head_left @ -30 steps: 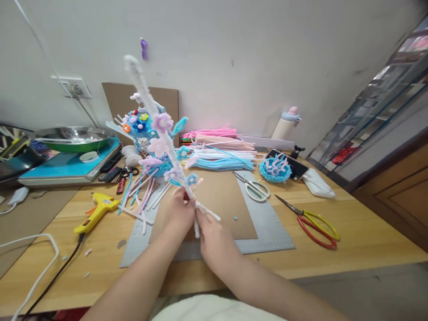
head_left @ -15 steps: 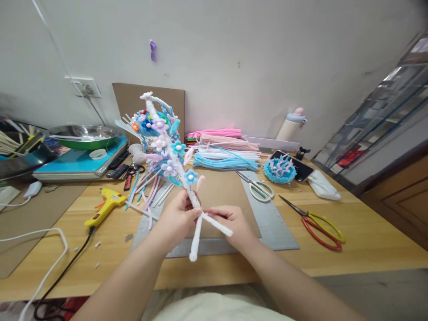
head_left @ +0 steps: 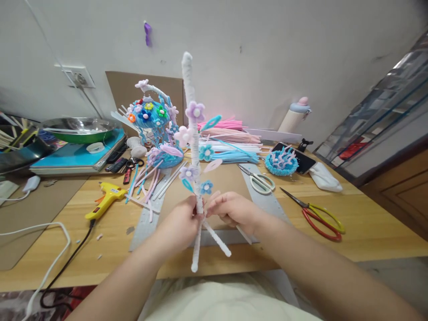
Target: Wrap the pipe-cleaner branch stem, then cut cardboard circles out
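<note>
My left hand [head_left: 182, 223] is closed round the lower part of a white, fuzzy pipe-cleaner branch [head_left: 195, 147], which stands upright. Purple, pink and blue pipe-cleaner flowers [head_left: 195, 111] and looped leaves [head_left: 213, 122] are fixed along it. Below my fingers it forks into two white legs [head_left: 219, 240]. Close beside the fork, my right hand [head_left: 237, 211] is pinched, its fingertips partly hidden behind the branch. A thin white strip, seemingly a pipe cleaner [head_left: 244, 235], pokes out under that palm; where it begins is hidden.
A grey cutting mat [head_left: 140, 236] with cardboard lies beneath. Left are a yellow glue gun [head_left: 107, 200] and a flowered blue jellyfish-like piece [head_left: 150, 116]. Bundled pipe cleaners [head_left: 230, 154] lie behind. Right are white-handled scissors [head_left: 262, 183], red-and-yellow scissors [head_left: 321, 220] and a blue fuzzy piece [head_left: 281, 162].
The branch has swung from leaning away to the left to upright, its bare white top now showing. My right hand has turned, its fingers now higher beside the fork.
</note>
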{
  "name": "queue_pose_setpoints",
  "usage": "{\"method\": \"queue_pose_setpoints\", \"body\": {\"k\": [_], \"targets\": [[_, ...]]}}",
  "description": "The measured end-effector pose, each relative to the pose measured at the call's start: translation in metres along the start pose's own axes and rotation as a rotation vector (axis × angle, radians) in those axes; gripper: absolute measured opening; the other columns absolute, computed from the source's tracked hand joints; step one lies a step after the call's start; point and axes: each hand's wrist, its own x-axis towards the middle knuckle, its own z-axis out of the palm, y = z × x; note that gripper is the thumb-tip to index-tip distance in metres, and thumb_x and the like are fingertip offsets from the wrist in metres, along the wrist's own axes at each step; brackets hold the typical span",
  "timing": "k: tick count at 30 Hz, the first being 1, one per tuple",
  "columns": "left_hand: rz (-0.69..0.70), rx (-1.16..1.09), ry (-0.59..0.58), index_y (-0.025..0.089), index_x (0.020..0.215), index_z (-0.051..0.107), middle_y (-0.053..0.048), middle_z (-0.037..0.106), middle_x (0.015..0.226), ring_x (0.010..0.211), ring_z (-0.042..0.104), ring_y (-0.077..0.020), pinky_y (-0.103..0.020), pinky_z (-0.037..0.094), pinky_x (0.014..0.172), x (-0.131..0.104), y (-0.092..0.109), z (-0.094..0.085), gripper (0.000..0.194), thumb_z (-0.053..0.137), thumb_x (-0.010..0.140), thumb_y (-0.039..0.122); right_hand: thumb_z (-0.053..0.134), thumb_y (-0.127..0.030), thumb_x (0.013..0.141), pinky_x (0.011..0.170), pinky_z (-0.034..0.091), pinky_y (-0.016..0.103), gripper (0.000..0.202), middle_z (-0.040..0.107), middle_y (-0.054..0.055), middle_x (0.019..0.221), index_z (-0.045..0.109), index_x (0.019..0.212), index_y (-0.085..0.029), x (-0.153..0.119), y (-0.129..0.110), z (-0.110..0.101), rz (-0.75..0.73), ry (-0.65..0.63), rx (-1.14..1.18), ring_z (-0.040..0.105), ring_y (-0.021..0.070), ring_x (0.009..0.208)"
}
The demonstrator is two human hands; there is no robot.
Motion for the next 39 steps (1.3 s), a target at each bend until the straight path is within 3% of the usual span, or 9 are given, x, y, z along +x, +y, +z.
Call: {"method": "queue_pose_setpoints", "body": {"k": [4,8,10,13,21,24,27,31,39], "targets": [[-0.003,0.015,0.069,0.021,0.084,0.050,-0.005,0.062,0.089,0.085,0.059,-0.0204,-0.030,0.044,0.071,0.007,-0.004,0.008,0.014,0.047,0.074,0.012,0.054,-0.025,0.069,0.040,0.013,0.023,0.015,0.026,-0.010,0.040,0.065,0.070,-0.015,-0.010,-0.005,0.007,-0.007,0.088,-0.269,0.019,0.0059,0.038],[-0.034,0.068,0.206,0.021,0.075,0.047,-0.001,0.057,0.070,0.068,0.055,-0.0185,-0.029,0.041,0.061,0.015,-0.006,0.012,0.010,0.049,0.071,0.012,0.047,-0.020,0.077,0.047,0.024,0.025,0.021,0.054,0.000,0.054,0.065,0.068,-0.017,-0.027,0.001,0.027,-0.237,0.261,-0.962,0.046,0.0121,0.050],[-0.046,0.054,0.281,0.021,0.071,0.047,0.000,0.055,0.068,0.065,0.054,-0.0177,-0.029,0.040,0.060,0.018,-0.007,0.013,0.008,0.051,0.071,0.014,0.047,-0.014,0.076,0.051,0.027,0.028,0.025,0.065,0.007,0.070,0.067,0.090,-0.018,-0.034,0.010,0.038,-0.322,0.350,-1.276,0.055,0.0187,0.060],[-0.062,0.032,0.333,0.020,0.069,0.048,0.000,0.055,0.068,0.064,0.055,-0.0169,-0.029,0.040,0.059,0.019,-0.009,0.014,0.005,0.052,0.071,0.017,0.046,-0.009,0.075,0.052,0.031,0.030,0.051,0.067,0.014,0.089,0.052,0.124,-0.016,-0.038,0.027,0.046,-0.354,0.415,-1.453,0.061,0.0242,0.068],[-0.060,-0.456,0.288,0.019,0.081,0.049,0.004,0.052,0.065,0.061,0.056,-0.0143,-0.030,0.052,0.059,0.019,-0.011,0.015,0.014,0.056,0.069,0.019,0.040,-0.016,0.086,0.065,0.040,0.029,0.044,0.069,0.007,0.101,0.052,0.126,-0.028,-0.030,0.061,0.027,-0.679,0.585,-1.301,0.062,0.0193,0.078],[-0.084,-0.593,0.235,0.019,0.076,0.048,0.004,0.052,0.064,0.062,0.056,-0.0140,-0.032,0.054,0.061,0.016,-0.004,0.012,0.014,0.058,0.066,0.021,0.042,-0.017,0.087,0.065,0.039,0.027,0.038,0.070,0.004,0.087,0.060,0.118,-0.030,-0.026,0.063,0.019,-0.731,0.645,-1.143,0.061,0.0167,0.073],[-0.113,-0.677,0.137,0.019,0.072,0.047,0.005,0.051,0.061,0.058,0.055,-0.0123,-0.030,0.053,0.057,0.010,0.006,0.008,0.017,0.061,0.063,0.022,0.043,-0.014,0.085,0.057,0.037,0.023,0.037,0.064,0.001,0.069,0.066,0.108,-0.030,-0.021,0.058,0.012,-0.690,0.613,-0.976,0.057,0.0132,0.062],[-0.123,-0.733,0.037,0.018,0.070,0.048,0.005,0.053,0.061,0.057,0.055,-0.0105,-0.025,0.050,0.054,0.004,0.014,0.005,0.019,0.064,0.061,0.024,0.045,-0.010,0.081,0.057,0.038,0.022,0.038,0.063,0.000,0.071,0.068,0.104,-0.029,-0.014,0.053,0.004,-0.672,0.546,-0.842,0.057,0.0121,0.064],[-0.157,-0.873,0.069,0.016,0.080,0.055,0.003,0.060,0.063,0.056,0.059,-0.0120,-0.029,0.054,0.059,0.002,0.017,0.009,0.028,0.070,0.058,0.027,0.044,-0.013,0.084,0.073,0.043,0.024,0.029,0.070,0.003,0.091,0.070,0.092,-0.025,-0.008,0.056,0.016,-0.789,0.513,-0.730,0.062,0.0148,0.082]]}}
